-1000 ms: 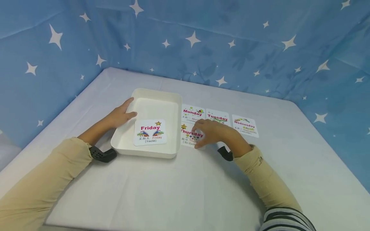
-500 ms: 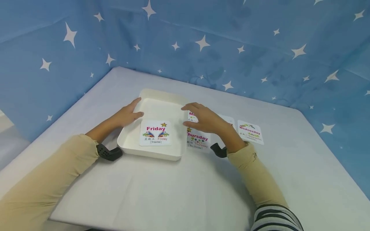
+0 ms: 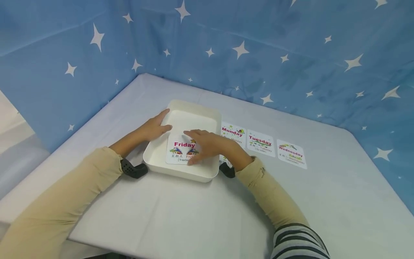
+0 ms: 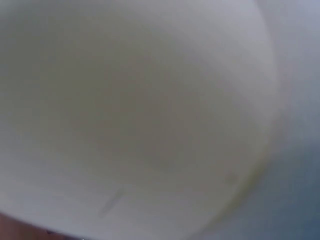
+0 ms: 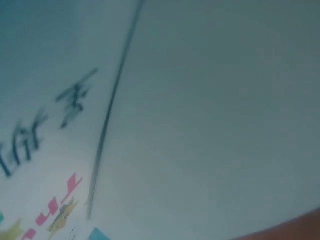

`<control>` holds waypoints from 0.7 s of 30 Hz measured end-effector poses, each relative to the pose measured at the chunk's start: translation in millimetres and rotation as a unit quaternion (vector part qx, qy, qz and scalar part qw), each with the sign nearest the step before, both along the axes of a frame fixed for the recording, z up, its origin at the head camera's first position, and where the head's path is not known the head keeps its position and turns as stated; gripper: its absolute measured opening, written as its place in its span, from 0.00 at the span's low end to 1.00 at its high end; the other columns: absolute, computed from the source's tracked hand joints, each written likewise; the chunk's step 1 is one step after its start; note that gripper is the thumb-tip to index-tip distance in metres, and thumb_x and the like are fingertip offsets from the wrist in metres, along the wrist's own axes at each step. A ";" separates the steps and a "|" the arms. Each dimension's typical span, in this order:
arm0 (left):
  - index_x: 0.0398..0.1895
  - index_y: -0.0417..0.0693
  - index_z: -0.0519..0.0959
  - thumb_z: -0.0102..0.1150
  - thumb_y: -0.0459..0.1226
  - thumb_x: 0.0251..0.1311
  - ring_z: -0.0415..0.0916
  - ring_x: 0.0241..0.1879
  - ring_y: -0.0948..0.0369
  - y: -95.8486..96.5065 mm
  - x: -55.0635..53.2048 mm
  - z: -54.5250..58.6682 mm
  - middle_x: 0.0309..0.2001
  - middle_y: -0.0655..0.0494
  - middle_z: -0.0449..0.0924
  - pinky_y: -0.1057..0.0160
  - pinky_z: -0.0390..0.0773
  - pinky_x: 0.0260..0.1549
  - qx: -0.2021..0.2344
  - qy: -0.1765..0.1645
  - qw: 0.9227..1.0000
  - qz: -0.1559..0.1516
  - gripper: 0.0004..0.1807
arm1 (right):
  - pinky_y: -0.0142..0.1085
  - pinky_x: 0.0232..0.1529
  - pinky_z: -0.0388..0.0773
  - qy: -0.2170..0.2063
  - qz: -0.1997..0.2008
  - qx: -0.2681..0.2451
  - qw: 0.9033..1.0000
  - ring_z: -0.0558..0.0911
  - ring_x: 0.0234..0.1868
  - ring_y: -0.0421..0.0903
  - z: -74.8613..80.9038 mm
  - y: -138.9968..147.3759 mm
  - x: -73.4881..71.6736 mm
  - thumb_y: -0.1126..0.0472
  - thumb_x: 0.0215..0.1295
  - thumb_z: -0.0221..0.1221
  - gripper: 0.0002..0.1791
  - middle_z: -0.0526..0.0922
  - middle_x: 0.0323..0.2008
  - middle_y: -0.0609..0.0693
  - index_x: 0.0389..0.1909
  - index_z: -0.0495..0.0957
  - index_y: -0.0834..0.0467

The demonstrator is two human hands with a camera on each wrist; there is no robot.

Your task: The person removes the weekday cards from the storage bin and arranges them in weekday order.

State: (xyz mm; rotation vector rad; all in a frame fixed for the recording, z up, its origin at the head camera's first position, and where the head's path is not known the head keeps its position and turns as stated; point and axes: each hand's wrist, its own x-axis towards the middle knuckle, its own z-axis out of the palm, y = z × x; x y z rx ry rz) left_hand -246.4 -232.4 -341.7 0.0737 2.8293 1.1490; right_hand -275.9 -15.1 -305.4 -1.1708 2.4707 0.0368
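The right hand (image 3: 207,145) is laying relaxed, spread fingers on the Friday card (image 3: 181,151) lying flat in the white tray (image 3: 181,172), while the left hand (image 3: 155,127) is resting open-fingered on the rim; thin, light and slick, the card probably wants pinching at an edge.

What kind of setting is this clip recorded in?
Probably a staged tabletop booth rather than a lived-in room: blue star-print cloth hangs behind a table draped in plain white. On it lie weekday flashcards, such as the Tuesday card, beside a white tray.
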 end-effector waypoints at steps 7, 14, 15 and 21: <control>0.72 0.43 0.35 0.41 0.42 0.66 0.46 0.68 0.40 1.6 -1.7 2.3 0.71 0.37 0.39 0.43 0.56 0.63 -0.001 -0.001 1.000 -0.001 0.38 | 0.45 0.63 0.62 0.017 0.025 -0.023 0.999 0.61 0.64 0.49 0.2 2.3 -0.5 0.37 0.47 0.64 0.51 0.59 0.65 0.50 0.70 0.51 0.46; 0.72 0.43 0.33 0.40 0.42 0.66 0.46 0.68 0.39 -0.3 -0.2 1.1 0.71 0.37 0.39 0.41 0.56 0.62 -0.001 -0.008 1.000 0.001 0.38 | 0.44 0.57 0.67 0.041 0.014 -0.050 0.998 0.61 0.59 0.50 1.8 4.3 3.3 0.40 0.46 0.66 0.46 0.54 0.64 0.50 0.67 0.56 0.40; 0.72 0.43 0.33 0.40 0.42 0.66 0.47 0.68 0.39 -0.2 0.2 1.2 0.71 0.36 0.39 0.41 0.58 0.61 -0.001 -0.008 1.000 0.001 0.38 | 0.44 0.56 0.67 0.045 0.013 -0.051 0.998 0.61 0.59 0.50 2.2 4.8 3.8 0.40 0.46 0.66 0.46 0.54 0.64 0.50 0.67 0.56 0.39; 0.72 0.43 0.33 0.40 0.42 0.66 0.48 0.67 0.38 1.8 2.2 2.9 0.71 0.36 0.39 0.42 0.59 0.61 -0.004 -0.008 1.000 0.000 0.38 | 0.44 0.58 0.64 0.080 0.023 -0.042 0.996 0.58 0.60 0.49 4.1 8.5 5.2 0.32 0.42 0.63 0.49 0.54 0.64 0.51 0.67 0.58 0.40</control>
